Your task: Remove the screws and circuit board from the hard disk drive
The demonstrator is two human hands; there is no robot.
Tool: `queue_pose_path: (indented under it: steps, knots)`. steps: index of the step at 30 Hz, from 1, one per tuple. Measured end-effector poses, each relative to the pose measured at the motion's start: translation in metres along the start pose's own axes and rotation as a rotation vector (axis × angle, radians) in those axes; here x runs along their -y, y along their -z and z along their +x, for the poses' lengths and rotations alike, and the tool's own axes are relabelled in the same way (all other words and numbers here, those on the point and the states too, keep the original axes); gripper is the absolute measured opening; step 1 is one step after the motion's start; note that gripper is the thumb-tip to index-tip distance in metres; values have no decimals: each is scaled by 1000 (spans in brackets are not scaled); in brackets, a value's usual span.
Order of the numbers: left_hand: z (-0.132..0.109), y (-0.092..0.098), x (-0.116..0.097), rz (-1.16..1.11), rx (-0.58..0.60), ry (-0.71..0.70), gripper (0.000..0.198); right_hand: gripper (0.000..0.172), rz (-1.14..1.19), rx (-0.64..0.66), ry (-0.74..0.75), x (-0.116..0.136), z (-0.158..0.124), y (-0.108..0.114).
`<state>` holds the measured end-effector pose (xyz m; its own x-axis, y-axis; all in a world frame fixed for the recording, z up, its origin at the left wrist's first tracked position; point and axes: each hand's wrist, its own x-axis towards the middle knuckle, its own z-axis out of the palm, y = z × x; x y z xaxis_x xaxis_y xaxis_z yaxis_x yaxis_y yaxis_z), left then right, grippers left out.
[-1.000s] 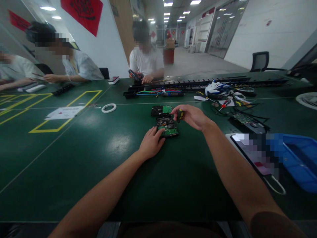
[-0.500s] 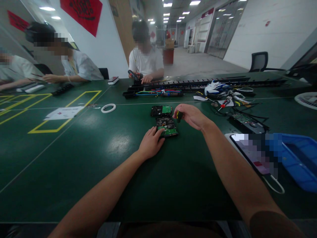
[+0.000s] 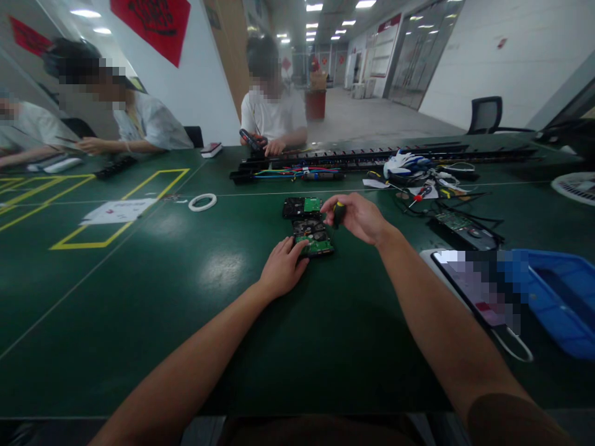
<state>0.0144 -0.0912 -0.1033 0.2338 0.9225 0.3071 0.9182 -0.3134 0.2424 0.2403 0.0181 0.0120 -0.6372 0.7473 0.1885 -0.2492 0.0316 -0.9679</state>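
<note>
The blue bin [image 3: 564,310] sits at your right, near the worktop [image 3: 186,291] edge; what it holds you cannot tell; a phone [image 3: 469,288] lies just beside it. Your left hand [image 3: 283,266] rests with its grip spread on the near drive [image 3: 317,241]; your right hand [image 3: 359,218] pinches a screwdriver [image 3: 339,214] over that drive; a second drive [image 3: 302,207] lies just behind; green worktop stretches leftward to the yellow lines [image 3: 118,230].
</note>
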Motion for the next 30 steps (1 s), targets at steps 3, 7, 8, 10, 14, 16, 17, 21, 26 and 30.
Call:
queue_pose_path:
  steps: [3,7,8,10,14,16,17,21,26,30]
  knots:
    - [0,1,0,-6,-2,-6,51,34,-10,-4,-4,1,-1,1]
    - [0,2,-1,-11,5,0,51,27,-77,-56,-2,3,-2,3]
    - [0,2,-1,-12,7,1,52,26,-91,-66,3,4,-2,3]
    - [0,2,-1,-16,8,1,52,26,-112,-74,11,4,-3,4]
    - [0,2,0,-19,6,3,53,23,-160,-77,31,6,-3,1]
    - [0,2,0,-18,11,3,53,21,-180,-89,35,7,-3,-1]
    - [0,2,0,-17,13,2,53,19,-186,-95,32,8,-3,-2]
    - [0,3,-1,-17,7,7,52,15,-174,-113,17,8,-3,-3]
    - [0,4,-3,-12,15,11,52,16,-98,-69,22,7,-3,-2]
    - [0,4,-3,-7,12,3,52,17,-49,-55,12,6,-3,-2]
